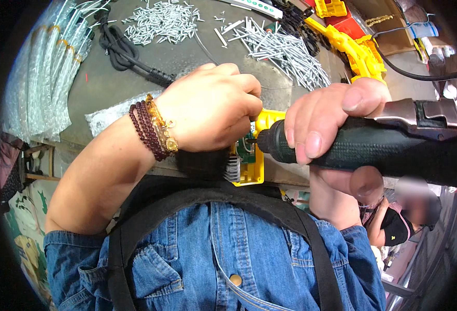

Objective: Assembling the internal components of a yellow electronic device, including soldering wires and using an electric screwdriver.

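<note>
My left hand (215, 106), a beaded bracelet (148, 129) at its wrist, is closed at the left edge of a yellow plastic housing (258, 168). Its fingertips are hidden beneath the curled knuckles. Inside the housing lies a green circuit board (246, 152), with a finned metal heat sink (232, 170) at its near end. In my right hand (324, 119) is a black electric screwdriver (394, 142), lying sideways with its nose toward the left. The bit reaches over the board; whether it touches a screw cannot be made out.
Short screws (161, 23) and long screws (280, 52) lie in piles at the back. A coiled black cable (119, 49) and clear plastic sleeves (47, 78) are at left. More yellow housings (355, 49) stand at back right. Another person (397, 217) is at the far right.
</note>
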`<action>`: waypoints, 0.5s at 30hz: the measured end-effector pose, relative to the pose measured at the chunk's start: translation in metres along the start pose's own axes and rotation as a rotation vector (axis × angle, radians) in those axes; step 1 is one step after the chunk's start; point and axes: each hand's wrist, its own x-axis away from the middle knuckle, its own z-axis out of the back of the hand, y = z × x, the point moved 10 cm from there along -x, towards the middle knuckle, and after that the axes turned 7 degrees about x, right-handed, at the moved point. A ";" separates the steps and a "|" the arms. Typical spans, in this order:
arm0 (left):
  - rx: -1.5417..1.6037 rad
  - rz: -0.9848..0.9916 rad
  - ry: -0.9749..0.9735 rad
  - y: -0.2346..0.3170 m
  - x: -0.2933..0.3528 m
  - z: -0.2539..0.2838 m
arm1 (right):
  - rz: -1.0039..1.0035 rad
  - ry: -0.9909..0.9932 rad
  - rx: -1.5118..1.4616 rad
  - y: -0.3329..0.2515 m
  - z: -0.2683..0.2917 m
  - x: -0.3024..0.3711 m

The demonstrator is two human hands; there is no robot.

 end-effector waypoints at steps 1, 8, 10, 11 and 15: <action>-0.002 0.001 0.000 0.000 -0.001 -0.001 | -0.016 0.024 -0.022 0.002 0.003 0.000; -0.055 0.000 0.046 0.004 -0.001 0.008 | 0.101 -0.282 -0.191 -0.002 -0.012 -0.013; -0.012 0.046 -0.016 -0.001 -0.007 0.006 | -0.051 -0.215 -0.225 -0.003 -0.014 -0.020; -0.090 0.104 -0.066 -0.001 -0.003 0.003 | -0.212 -0.143 -0.254 0.007 -0.011 -0.023; -0.100 0.000 0.091 0.017 0.009 0.017 | -0.010 -0.261 -0.541 -0.038 0.028 -0.030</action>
